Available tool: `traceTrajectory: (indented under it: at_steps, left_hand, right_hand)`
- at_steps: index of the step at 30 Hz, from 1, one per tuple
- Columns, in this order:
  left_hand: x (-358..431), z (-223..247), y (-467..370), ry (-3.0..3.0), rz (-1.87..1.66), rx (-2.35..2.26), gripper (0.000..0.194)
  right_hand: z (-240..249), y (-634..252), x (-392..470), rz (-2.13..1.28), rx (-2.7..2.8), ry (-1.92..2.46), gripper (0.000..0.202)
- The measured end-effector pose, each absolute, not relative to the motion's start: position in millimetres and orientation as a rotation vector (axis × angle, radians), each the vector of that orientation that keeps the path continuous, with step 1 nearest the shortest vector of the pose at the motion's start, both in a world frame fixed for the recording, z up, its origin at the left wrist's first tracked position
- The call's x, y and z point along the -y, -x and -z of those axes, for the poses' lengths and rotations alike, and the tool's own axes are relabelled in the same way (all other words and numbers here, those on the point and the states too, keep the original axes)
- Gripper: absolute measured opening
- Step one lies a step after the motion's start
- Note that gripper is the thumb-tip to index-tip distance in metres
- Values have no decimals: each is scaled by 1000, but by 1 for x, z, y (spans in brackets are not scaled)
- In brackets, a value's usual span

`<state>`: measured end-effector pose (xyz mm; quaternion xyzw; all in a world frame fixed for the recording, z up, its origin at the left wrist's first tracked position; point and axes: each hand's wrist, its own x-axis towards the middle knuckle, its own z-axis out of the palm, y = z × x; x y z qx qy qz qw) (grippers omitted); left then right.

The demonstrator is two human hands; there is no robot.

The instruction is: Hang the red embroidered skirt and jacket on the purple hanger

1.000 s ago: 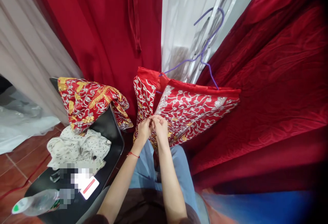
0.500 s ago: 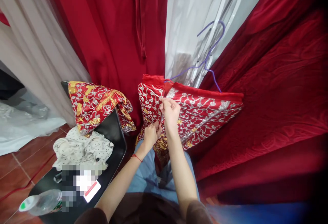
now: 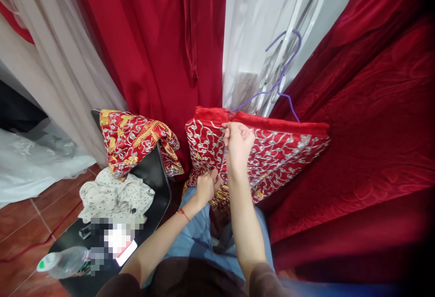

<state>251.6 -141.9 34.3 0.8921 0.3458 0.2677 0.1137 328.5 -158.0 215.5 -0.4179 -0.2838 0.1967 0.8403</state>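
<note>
Right hand (image 3: pixel 239 142) has risen, pinching the garment (image 3: pixel 287 150) near its top edge. Left hand (image 3: pixel 207 186) grips lower, apart from the chair edge (image 3: pixel 165 189)

Right grip (image 3: pixel 239 142) in a high pinch — left grip (image 3: pixel 206 187) lower, half-curled — both forearms (image 3: pixel 245 215) forward.
</note>
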Motion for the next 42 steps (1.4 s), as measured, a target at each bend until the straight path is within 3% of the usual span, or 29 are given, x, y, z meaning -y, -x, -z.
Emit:
traceTrajectory:
  at_steps: [8, 14, 18, 21, 24, 30, 34, 38, 42]
  left_hand:
    - [141, -39, -261, -2632, -715, -960, 13]
    - [111, -46, -261, -2621, -729, -1041, 19]
    - [86, -84, -254, -2476, -1236, -805, 25]
    - [64, -131, -250, -2225, -1752, -725, 17]
    - [35, -177, -252, -2088, -1961, -781, 12]
    - [2, -238, -284, -2316, -1772, -808, 28]
    - [17, -252, -315, -2546, -1365, -843, 39]
    - [28, -243, -325, -2469, -1282, -842, 27]
    - [27, -224, -315, -2362, -1451, -713, 14]
  right_hand:
    - [-211, -334, 161, -407, 667, 881, 11]
    - [-185, -353, 165, -505, 829, 1052, 27]
    - [-181, -375, 172, -326, 1045, 1332, 25]
    - [-195, -385, 186, 81, 1164, 1503, 23]
    - [-218, -395, 203, 458, 1270, 1583, 22]
    - [-255, -456, 244, 917, 1337, 1774, 24]
    - [-252, -507, 273, 874, 1408, 2005, 32]
    - [-229, -524, 294, 732, 1422, 2227, 33]
    - [-221, -528, 302, 667, 1500, 2060, 28]
